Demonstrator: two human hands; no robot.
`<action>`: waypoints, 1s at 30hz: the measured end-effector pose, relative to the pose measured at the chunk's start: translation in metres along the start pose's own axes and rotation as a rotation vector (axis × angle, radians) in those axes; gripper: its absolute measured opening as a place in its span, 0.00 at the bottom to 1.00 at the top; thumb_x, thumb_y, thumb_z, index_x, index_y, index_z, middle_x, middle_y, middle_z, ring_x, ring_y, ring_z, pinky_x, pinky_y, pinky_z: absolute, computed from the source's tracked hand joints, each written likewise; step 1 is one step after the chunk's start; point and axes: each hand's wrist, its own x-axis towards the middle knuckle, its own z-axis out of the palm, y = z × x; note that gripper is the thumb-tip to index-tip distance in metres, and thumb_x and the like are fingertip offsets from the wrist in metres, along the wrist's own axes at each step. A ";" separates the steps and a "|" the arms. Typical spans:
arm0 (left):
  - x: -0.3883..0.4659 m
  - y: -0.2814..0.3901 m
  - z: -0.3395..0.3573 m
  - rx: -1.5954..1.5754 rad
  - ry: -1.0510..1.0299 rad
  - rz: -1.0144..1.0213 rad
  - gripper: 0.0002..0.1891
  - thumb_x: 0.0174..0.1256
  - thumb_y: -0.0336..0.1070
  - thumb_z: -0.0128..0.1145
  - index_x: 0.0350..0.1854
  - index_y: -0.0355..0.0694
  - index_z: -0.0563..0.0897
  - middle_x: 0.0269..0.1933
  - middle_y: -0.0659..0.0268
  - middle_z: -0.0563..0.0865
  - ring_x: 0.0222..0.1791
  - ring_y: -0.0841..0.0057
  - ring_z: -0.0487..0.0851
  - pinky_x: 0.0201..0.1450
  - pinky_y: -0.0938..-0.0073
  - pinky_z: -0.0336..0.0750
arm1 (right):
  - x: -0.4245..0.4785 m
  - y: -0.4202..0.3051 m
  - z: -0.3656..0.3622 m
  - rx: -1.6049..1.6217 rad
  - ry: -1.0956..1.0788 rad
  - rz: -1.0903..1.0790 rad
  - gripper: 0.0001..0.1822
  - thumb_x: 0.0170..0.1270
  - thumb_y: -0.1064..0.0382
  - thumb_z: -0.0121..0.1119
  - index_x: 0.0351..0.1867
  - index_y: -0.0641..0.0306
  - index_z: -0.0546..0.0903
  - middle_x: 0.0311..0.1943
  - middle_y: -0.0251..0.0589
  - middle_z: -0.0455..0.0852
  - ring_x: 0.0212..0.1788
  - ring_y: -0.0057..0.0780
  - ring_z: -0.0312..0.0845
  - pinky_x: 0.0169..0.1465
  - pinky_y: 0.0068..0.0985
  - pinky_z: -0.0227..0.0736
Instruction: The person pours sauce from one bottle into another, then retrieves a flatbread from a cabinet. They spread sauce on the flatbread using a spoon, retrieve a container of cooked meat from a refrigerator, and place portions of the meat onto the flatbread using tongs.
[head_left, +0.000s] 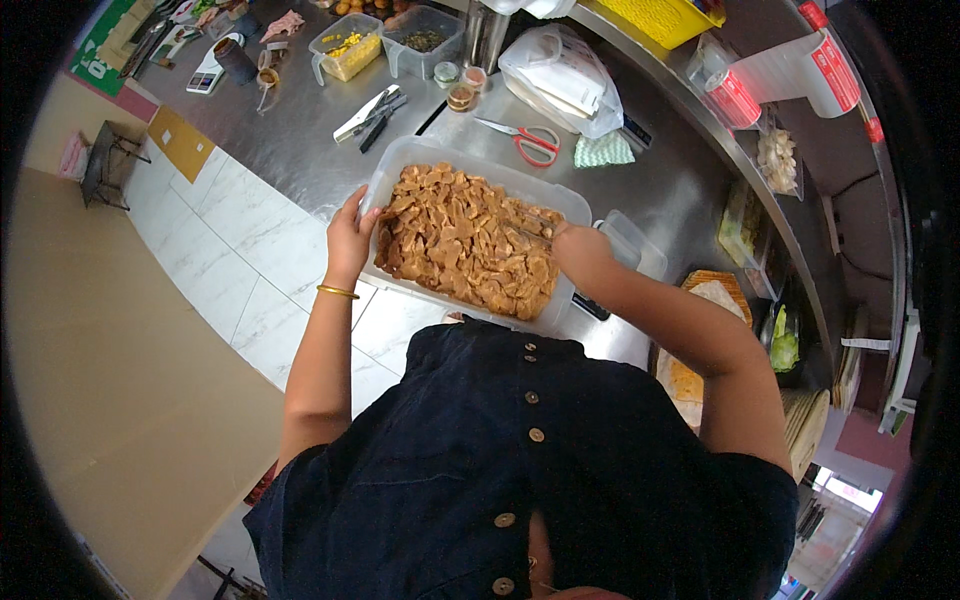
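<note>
A translucent plastic tub (566, 199) filled with brown sliced pieces, which look like marinated meat (465, 240), lies in front of me at the edge of the steel counter. My left hand (351, 234) grips the tub's left rim, thumb on the inner side. At the tub's right side, my right hand (581, 251) is closed around metal tongs (531, 226), whose arms reach into the pieces. The tips of the tongs are hard to make out among the pieces. Beyond the tub lie red-handled scissors (535, 145).
Behind the tub, the steel counter (300, 150) holds a box cutter (382, 120), small jars (460, 96), a white plastic bag (562, 79) and tubs of corn (346, 49) and dark herbs (422, 41). A clear lid (634, 244) lies right of the tub. A metal shelf edge (720, 127) curves along the right.
</note>
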 end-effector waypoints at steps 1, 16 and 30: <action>0.000 0.000 0.000 -0.020 -0.017 -0.016 0.26 0.70 0.43 0.66 0.68 0.44 0.79 0.51 0.49 0.88 0.48 0.62 0.86 0.55 0.66 0.79 | -0.004 0.001 0.000 0.008 -0.010 0.023 0.08 0.64 0.64 0.59 0.37 0.66 0.83 0.32 0.48 0.89 0.34 0.44 0.89 0.37 0.40 0.84; 0.002 -0.002 -0.002 -0.090 -0.063 -0.046 0.26 0.70 0.42 0.65 0.67 0.40 0.79 0.55 0.46 0.87 0.52 0.57 0.86 0.58 0.63 0.78 | 0.000 0.035 -0.088 -0.149 -0.180 0.092 0.16 0.59 0.60 0.65 0.49 0.58 0.84 0.42 0.52 0.91 0.44 0.47 0.90 0.48 0.43 0.84; -0.004 0.010 -0.007 -0.025 0.001 0.070 0.26 0.70 0.43 0.65 0.67 0.40 0.78 0.52 0.45 0.87 0.48 0.54 0.86 0.53 0.61 0.79 | 0.030 -0.012 -0.056 0.332 -0.558 0.193 0.16 0.62 0.59 0.58 0.38 0.73 0.87 0.36 0.64 0.88 0.42 0.56 0.87 0.49 0.46 0.82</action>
